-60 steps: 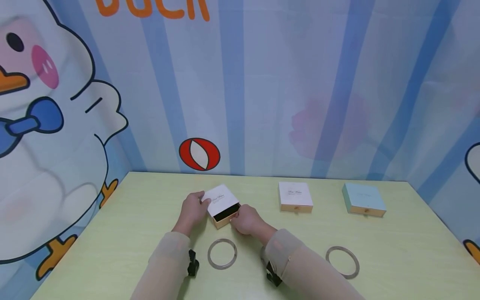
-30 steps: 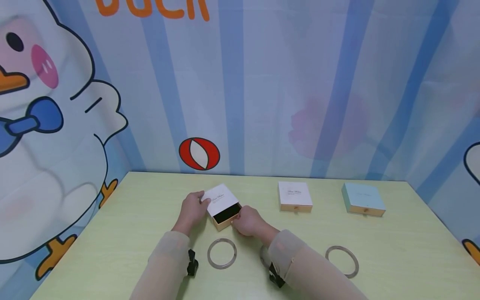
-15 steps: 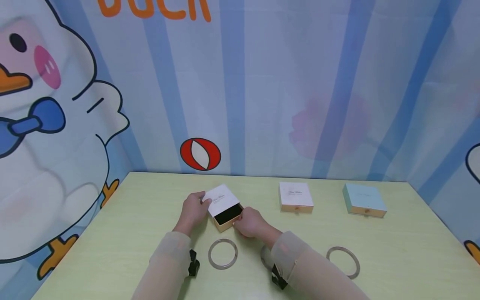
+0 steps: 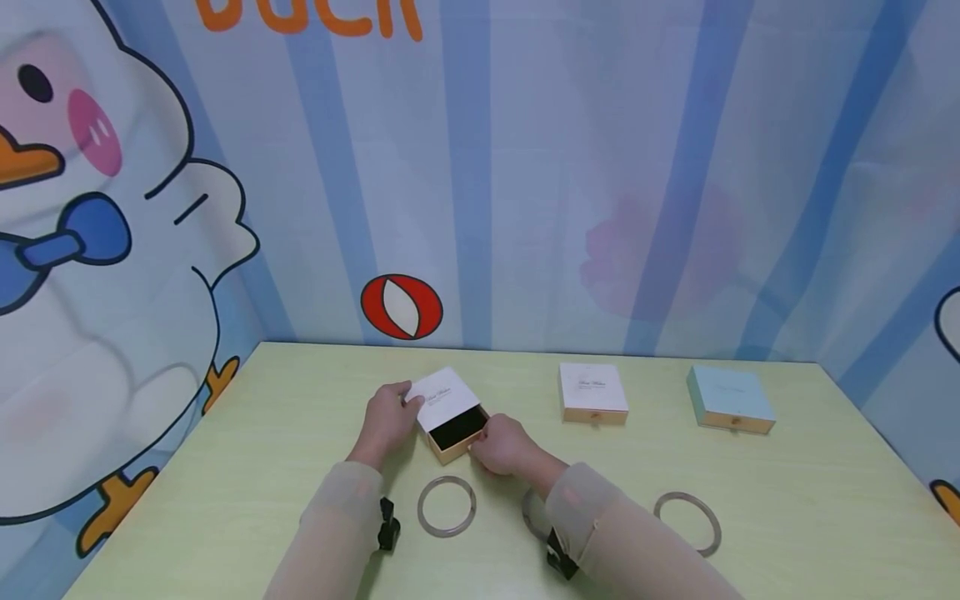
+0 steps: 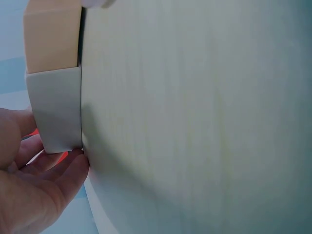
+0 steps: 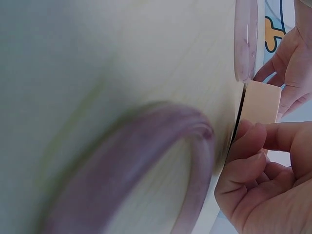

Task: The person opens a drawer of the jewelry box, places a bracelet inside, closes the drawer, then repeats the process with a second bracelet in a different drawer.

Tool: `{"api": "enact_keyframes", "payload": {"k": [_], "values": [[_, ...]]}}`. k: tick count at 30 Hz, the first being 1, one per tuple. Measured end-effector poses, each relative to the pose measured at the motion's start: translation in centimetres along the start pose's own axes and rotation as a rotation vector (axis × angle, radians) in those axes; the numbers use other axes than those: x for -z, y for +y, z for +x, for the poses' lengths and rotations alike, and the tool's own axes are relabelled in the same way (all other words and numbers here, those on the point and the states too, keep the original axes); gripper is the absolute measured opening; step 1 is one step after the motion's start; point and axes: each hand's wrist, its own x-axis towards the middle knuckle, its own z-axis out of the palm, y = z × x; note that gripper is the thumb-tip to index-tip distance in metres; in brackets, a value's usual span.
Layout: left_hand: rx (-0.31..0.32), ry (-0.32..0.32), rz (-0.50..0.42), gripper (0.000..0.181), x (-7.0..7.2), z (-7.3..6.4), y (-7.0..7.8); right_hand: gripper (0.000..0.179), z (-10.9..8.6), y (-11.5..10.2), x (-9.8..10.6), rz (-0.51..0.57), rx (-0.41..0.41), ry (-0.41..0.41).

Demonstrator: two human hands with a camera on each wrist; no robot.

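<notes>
White box (image 4: 444, 395), drawer (image 4: 453, 452) partly out, between fingers (image 5: 73, 176)

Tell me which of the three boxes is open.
The white square box between the left hand and right hand: its tan drawer is partly out, showing a black inside. The other white square box and pale blue square box are shut.

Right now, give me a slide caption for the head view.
The left hand holds a white drawer box and the right hand grips its partly open drawer, three bangles lying nearby.
</notes>
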Motion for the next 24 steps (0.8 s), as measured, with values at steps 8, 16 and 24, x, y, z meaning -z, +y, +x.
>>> {"api": "enact_keyframes", "payload": {"k": [8,16,24], "values": [[-0.036,0.01,0.002,0.048,0.05,-0.2,0.2,0.044,-0.11,0.4,-0.12,0.041,0.036,0.003],[-0.028,0.011,0.004,0.048,0.06,-0.32,0.16,0.044,-0.31,0.5,-0.1,0.022,0.048,0.009],[-0.028,0.012,0.002,0.048,0.03,-0.2,0.09,0.044,-0.5,0.56,-0.03,0.027,0.033,0.001]]}}
